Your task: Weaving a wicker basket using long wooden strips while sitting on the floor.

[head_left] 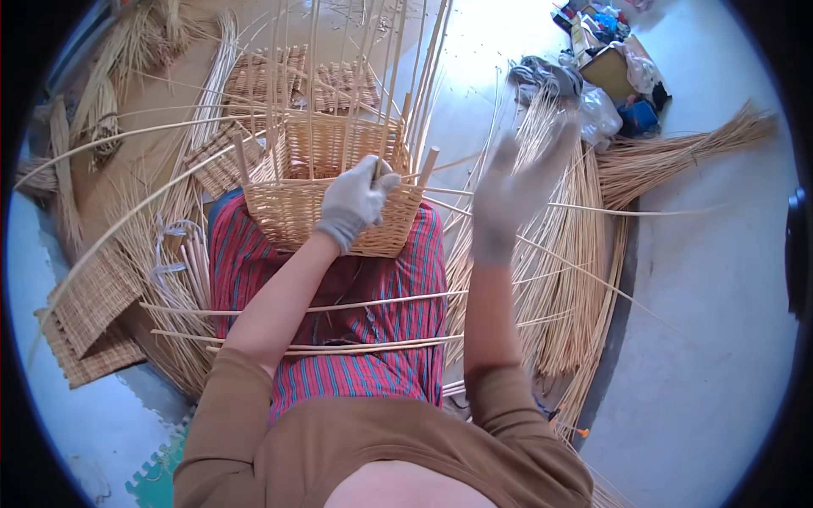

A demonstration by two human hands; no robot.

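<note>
Head view. Wicker basket (284, 216) sits on the person's lap, its mouth facing up and away. Walls of close-woven pale cane, smooth and slightly glossy, narrowing toward the base. Thick round corner pegs (429, 162) stand above the rim; long, thin upright stakes (312, 102) rise from the weave, out past the top of the frame.

Left hand (356, 201), in a pale grey knit glove, at the front rim: fingers curled in, thumb and forefinger pinching at the cane there. Which strand, cannot tell. Right hand (515, 186), gloved alike, raised right of the basket, blurred; fingers spread, thumb apart from the rest. Slender rods (631, 209) run outward behind it; contact cannot be told.

Under the basket, a lap cloth (356, 378) of red with dark and blue stripes, softly creased. Several pale, straight rods (398, 344) lie across it.

On the right, a thick fan of loose straw-coloured cane (576, 279); beyond, a bound bundle (694, 146), splayed at its end. Crumpled clear plastic bag (600, 117) nearby. On the left, flat checkered woven panels (97, 296), overlapping, coarse in texture.
</note>
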